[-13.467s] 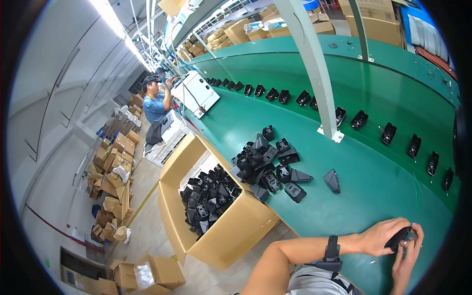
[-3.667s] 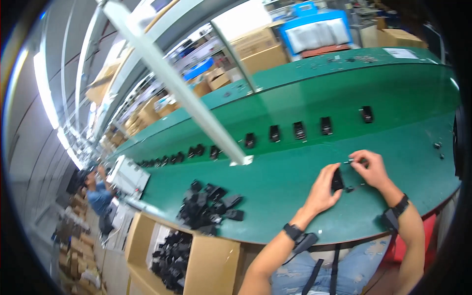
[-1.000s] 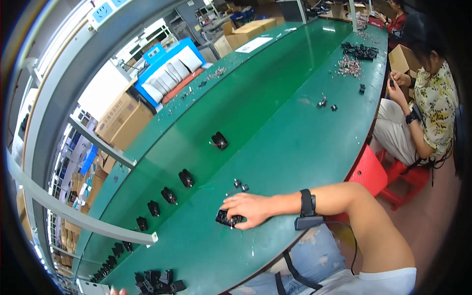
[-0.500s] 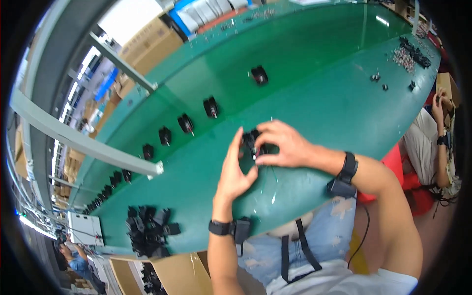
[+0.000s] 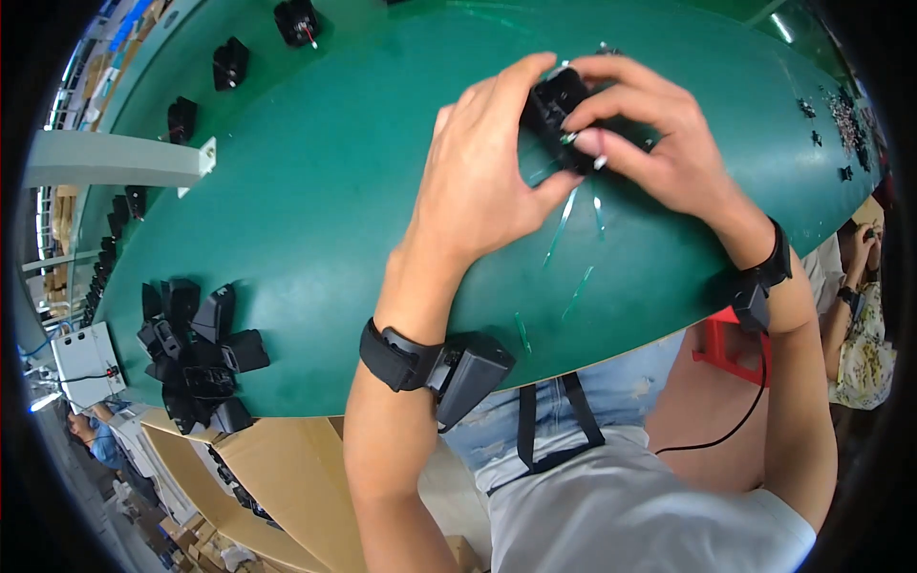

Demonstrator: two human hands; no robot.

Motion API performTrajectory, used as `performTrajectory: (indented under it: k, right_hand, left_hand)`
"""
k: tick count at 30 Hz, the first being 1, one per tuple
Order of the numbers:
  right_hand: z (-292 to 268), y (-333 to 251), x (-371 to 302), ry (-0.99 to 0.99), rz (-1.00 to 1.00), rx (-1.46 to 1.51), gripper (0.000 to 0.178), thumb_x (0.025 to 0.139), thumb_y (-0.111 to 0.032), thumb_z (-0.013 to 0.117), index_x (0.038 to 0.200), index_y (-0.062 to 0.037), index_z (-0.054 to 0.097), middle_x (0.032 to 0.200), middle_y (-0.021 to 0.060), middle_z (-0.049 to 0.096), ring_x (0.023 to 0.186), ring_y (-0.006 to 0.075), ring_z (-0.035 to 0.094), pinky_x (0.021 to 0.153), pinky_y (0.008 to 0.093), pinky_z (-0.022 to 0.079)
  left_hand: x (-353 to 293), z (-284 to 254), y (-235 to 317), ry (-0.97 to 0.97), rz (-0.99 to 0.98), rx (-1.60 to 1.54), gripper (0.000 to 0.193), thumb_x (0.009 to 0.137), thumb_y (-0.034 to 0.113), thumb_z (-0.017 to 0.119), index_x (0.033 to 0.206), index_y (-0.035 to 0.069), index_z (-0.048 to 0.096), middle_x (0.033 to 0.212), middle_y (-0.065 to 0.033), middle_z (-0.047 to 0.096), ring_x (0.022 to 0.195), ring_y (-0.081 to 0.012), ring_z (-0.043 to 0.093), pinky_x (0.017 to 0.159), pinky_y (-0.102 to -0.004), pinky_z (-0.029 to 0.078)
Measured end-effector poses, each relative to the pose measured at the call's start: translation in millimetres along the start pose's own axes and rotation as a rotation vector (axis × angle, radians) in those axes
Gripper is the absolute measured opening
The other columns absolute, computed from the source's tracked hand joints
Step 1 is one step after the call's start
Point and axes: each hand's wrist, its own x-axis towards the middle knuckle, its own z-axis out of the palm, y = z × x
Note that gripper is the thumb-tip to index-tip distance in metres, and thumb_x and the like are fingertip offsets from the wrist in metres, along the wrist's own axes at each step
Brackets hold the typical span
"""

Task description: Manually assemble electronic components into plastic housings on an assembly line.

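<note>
A small black plastic housing (image 5: 557,103) with an open hollow side is held tilted above the green worktable. My left hand (image 5: 478,177) is closed round its left side, thumb at the lower edge and fingers at the top. My right hand (image 5: 669,134) reaches in from the right, its thumb and forefinger pinching at the housing's open side around a thin wire. A small green-and-white piece (image 5: 570,138) shows at the thumb tip, and a white wire end (image 5: 600,162) sticks out below. The fingers partly hide the inside of the housing.
Black plastic parts (image 5: 196,353) lie heaped at the table's left. Similar housings (image 5: 230,63) stand in a row along the far left, near a grey metal bar (image 5: 115,158). Clear strips (image 5: 562,229) lie before me. Small parts (image 5: 845,124) are scattered far right, near another person (image 5: 860,315).
The view has shifted, so my hands and the housing appear larger and higher. Both hands stay on the housing, with my right thumb and forefinger now closer together at its open side.
</note>
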Motion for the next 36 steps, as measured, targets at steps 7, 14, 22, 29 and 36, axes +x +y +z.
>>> performTrajectory:
  k: [7, 14, 22, 29, 36]
  right_hand:
    - [-12, -4, 3, -0.052, 0.027, -0.089, 0.014, 0.081, -0.008, 0.07, 0.092, -0.0013, 0.067, 0.113, 0.0147, 0.064, 0.107, 0.0288, 0.062, 0.091, 0.0356, 0.047]
    - [-2, 5, 1, 0.053, -0.016, -0.075, 0.013, 0.079, -0.005, 0.071, 0.091, -0.0031, 0.07, 0.107, 0.0132, 0.066, 0.108, 0.0296, 0.062, 0.089, 0.0354, 0.049]
    - [6, 5, 9, 0.188, -0.124, -0.048, 0.013, 0.072, -0.007, 0.074, 0.084, -0.0072, 0.07, 0.123, 0.0112, 0.061, 0.105, 0.0299, 0.062, 0.088, 0.0393, 0.052]
    - [2, -2, 5, 0.184, -0.14, -0.016, 0.01, 0.074, -0.006, 0.072, 0.08, -0.0053, 0.065, 0.125, 0.0149, 0.059, 0.11, 0.0327, 0.059, 0.092, 0.0411, 0.049]
    - [4, -9, 0, 0.212, -0.125, -0.088, 0.012, 0.069, -0.007, 0.073, 0.077, -0.0059, 0.063, 0.124, 0.0113, 0.06, 0.107, 0.0316, 0.06, 0.089, 0.0434, 0.051]
  left_hand:
    - [1, 5, 2, 0.07, 0.02, -0.117, 0.074, 0.062, 0.014, 0.086, 0.126, 0.004, 0.051, 0.114, -0.0145, 0.062, 0.106, -0.0306, 0.062, 0.091, -0.038, 0.051]
    - [5, 13, 6, 0.143, 0.056, -0.021, 0.074, 0.063, 0.018, 0.088, 0.124, 0.003, 0.051, 0.114, -0.0149, 0.062, 0.106, -0.0303, 0.063, 0.09, -0.038, 0.051]
    - [6, 5, 6, 0.129, 0.01, -0.089, 0.079, 0.062, 0.019, 0.089, 0.128, 0.004, 0.047, 0.114, -0.0196, 0.063, 0.1, -0.038, 0.065, 0.083, -0.042, 0.054]
    - [1, 7, 18, 0.114, -0.096, -0.319, 0.077, 0.065, 0.01, 0.088, 0.13, 0.002, 0.046, 0.125, -0.0194, 0.06, 0.114, -0.03, 0.062, 0.097, -0.0403, 0.051]
    - [-4, 15, 27, 0.078, -0.281, -0.607, 0.078, 0.07, -0.008, 0.078, 0.135, 0.001, 0.036, 0.143, -0.0207, 0.041, 0.124, -0.0286, 0.053, 0.098, -0.0367, 0.052]
